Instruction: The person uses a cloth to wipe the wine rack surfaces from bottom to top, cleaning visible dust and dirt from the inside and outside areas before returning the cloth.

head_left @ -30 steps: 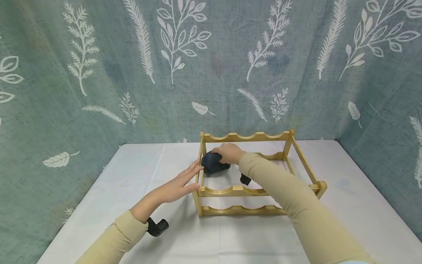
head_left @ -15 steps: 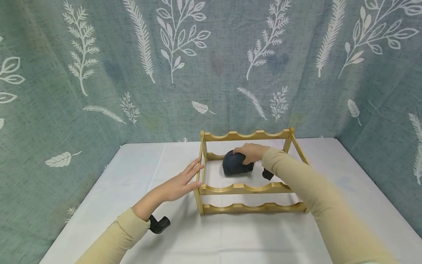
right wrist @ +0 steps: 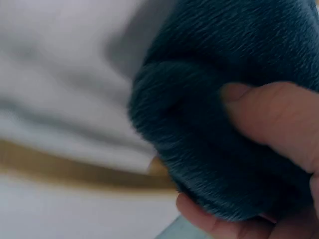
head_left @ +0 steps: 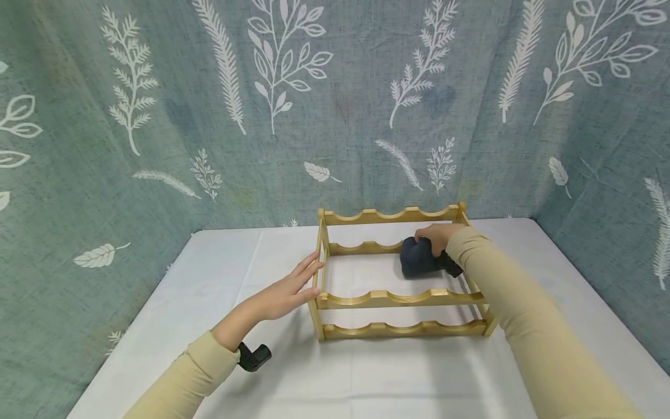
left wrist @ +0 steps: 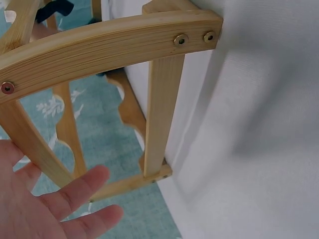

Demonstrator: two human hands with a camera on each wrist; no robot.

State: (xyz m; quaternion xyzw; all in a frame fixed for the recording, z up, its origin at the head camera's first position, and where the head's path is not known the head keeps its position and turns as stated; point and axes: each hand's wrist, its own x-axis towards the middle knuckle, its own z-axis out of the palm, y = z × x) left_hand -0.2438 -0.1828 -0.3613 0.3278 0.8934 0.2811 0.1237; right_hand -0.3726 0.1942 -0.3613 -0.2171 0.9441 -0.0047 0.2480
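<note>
A wooden rack point(head_left: 384, 299) with scalloped rails stands on the white table. Inside it, toward the right end, my right hand point(head_left: 438, 234) grips a folded, dark blue plush cloth point(head_left: 417, 259). Up close in the right wrist view, the thumb presses into the fuzzy cloth point(right wrist: 199, 119) while other fingers curl underneath. My left hand point(head_left: 282, 295) lies at the rack's left side, its fingers fairly straight and spread, fingertips right at the side bar. In the left wrist view, that hand point(left wrist: 55, 204) appears beside the rack's end frame point(left wrist: 164, 114), gripping nothing.
A white-covered table point(head_left: 251, 384) surrounds the rack. Behind and at both sides hangs a green curtain point(head_left: 345, 169) with white leaf prints. A small black device point(head_left: 255, 356) sits at the left wrist, and another black device point(head_left: 450, 265) at the right.
My right hand has carried the cloth from the rack's left end across to its right end. The left hand has stayed at the left side bar.
</note>
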